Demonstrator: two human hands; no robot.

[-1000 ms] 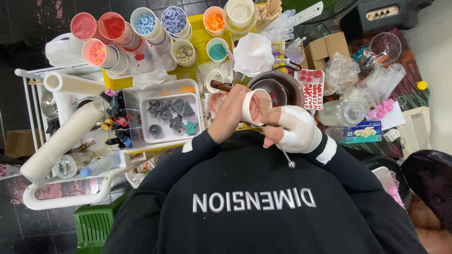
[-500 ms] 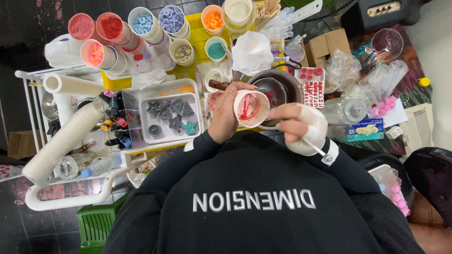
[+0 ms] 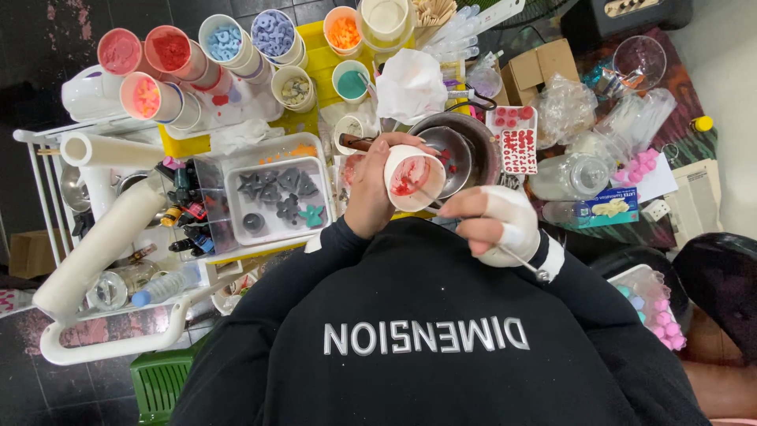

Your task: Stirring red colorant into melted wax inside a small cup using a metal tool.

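Observation:
My left hand (image 3: 364, 197) holds a white paper cup (image 3: 410, 175) tilted toward me, with red smears inside it. My right hand (image 3: 497, 225), wrapped in white bandage, pinches a thin metal stick (image 3: 524, 263) whose tip reaches into the cup. Both hands hover just in front of my black sweatshirt, above the edge of a metal bowl (image 3: 465, 146) on the crowded table.
Left of my hands stands a clear tray (image 3: 236, 207) of dark star-shaped pieces. Several cups of coloured bits (image 3: 169, 47) line the back. A red mould (image 3: 512, 138), plastic bags, a glove box (image 3: 603, 207), a paper roll (image 3: 95, 244) and a tub of pink pieces (image 3: 654, 304) surround me.
My right hand has drawn back down and to the right, away from the cup. The cup has tipped so its red-smeared inside faces me.

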